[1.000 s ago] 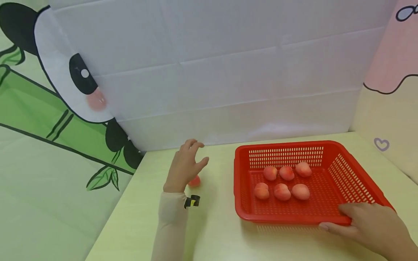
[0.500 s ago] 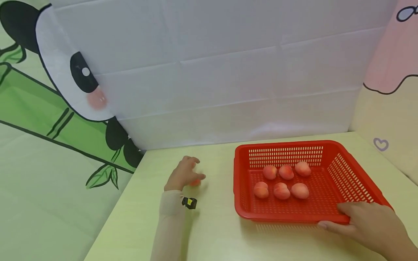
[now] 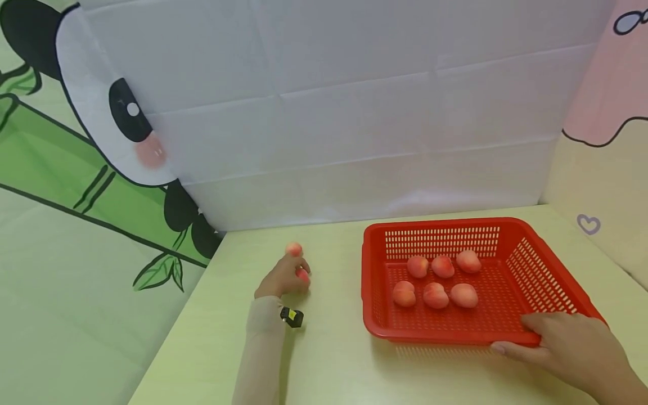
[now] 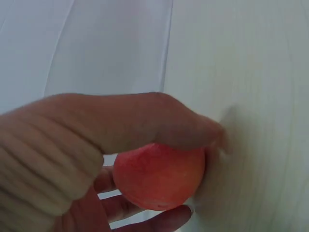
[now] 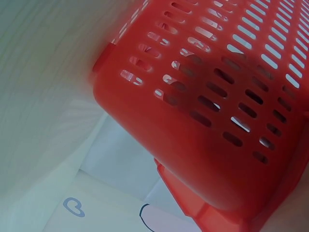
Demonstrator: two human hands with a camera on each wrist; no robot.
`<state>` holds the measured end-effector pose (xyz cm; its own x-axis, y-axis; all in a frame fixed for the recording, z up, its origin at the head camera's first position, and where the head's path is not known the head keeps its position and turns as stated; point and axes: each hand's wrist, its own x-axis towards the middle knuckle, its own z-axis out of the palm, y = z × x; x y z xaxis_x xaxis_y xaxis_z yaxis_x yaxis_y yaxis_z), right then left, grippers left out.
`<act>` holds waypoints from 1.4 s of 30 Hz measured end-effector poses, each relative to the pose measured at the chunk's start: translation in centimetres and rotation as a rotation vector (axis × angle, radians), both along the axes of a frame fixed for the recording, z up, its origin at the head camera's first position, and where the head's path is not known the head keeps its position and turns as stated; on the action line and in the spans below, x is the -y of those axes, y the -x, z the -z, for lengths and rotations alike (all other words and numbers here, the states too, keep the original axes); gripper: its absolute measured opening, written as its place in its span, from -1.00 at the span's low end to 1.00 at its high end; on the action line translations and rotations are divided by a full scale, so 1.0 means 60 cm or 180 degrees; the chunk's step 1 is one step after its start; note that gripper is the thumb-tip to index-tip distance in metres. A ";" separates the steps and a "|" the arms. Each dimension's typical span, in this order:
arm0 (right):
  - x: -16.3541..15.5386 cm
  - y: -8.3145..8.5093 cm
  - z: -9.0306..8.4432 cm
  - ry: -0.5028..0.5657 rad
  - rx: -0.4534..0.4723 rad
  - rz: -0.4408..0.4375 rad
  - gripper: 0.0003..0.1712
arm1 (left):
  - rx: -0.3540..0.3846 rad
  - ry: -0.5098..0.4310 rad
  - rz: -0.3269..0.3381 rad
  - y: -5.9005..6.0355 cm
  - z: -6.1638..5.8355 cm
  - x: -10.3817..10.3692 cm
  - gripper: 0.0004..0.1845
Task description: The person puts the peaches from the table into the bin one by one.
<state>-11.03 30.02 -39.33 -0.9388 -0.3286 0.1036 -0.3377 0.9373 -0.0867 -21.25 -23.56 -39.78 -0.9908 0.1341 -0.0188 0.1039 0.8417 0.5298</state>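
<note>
My left hand (image 3: 282, 279) curls its thumb and fingers around a red peach (image 4: 159, 180), close over the table at the left. Its thumb lies across one side of the peach in the left wrist view, with the other fingers around the far side. Just beyond that hand another peach (image 3: 293, 249) sits on the table. At the right, my right hand (image 3: 582, 350) grips the near right corner of a red plastic basket (image 3: 430, 336), thumb outside the rim. Several peaches (image 3: 436, 295) lie in two rows on the basket's floor. The right wrist view shows the slotted basket wall (image 5: 159, 130) from outside.
The pale wood-look table (image 3: 334, 360) extends between the left arm and the basket. A white cloth backdrop (image 3: 354, 112) rises along its back edge, with a panda print (image 3: 101, 112) at the left. A patterned cloth (image 3: 607, 185) stands on the right.
My left hand has lowered onto the peach and closed its fingers around it. The farther peach has come into view beyond the hand. The right hand keeps its hold on the basket.
</note>
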 end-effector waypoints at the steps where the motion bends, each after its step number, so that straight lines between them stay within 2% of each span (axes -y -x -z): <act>1: 0.000 0.000 0.000 0.0003 -0.0008 0.0000 -0.22 | -0.0001 0.0006 0.0013 0.000 0.000 0.000 -0.70; 6: 0.000 0.000 -0.002 0.0028 -0.0083 -0.0020 -0.22 | -0.0061 -0.0094 0.0100 -0.001 -0.011 -0.001 -0.66; 9: -0.001 -0.002 -0.002 0.0028 -0.0126 -0.0029 -0.24 | -0.0143 -0.0182 0.0138 -0.004 -0.026 -0.005 -0.62; 17: -0.001 -0.002 -0.001 0.0015 -0.0137 -0.0035 -0.23 | -0.0401 -0.0229 0.0059 -0.017 -0.071 -0.025 -0.57; 23: 0.000 0.000 0.000 -0.0027 -0.0059 -0.0009 -0.23 | -0.0863 -0.0324 0.0043 -0.031 -0.101 -0.043 -0.42; 27: 0.002 -0.001 -0.001 -0.0043 -0.0006 0.0016 -0.27 | -0.1180 -0.0226 0.0048 -0.042 -0.119 -0.056 -0.46; 33: 0.004 -0.005 -0.006 -0.0016 -0.0074 -0.0001 -0.33 | -0.1543 -0.0207 0.0089 -0.061 -0.141 -0.079 -0.49; 37: 0.003 -0.005 -0.009 -0.0021 -0.0075 0.0004 -0.35 | -0.1749 -0.0052 0.0077 -0.071 -0.153 -0.093 -0.44; 42: 0.001 -0.004 -0.006 -0.0011 -0.0047 -0.0013 -0.31 | -0.2015 0.0157 0.0087 -0.075 -0.161 -0.106 -0.46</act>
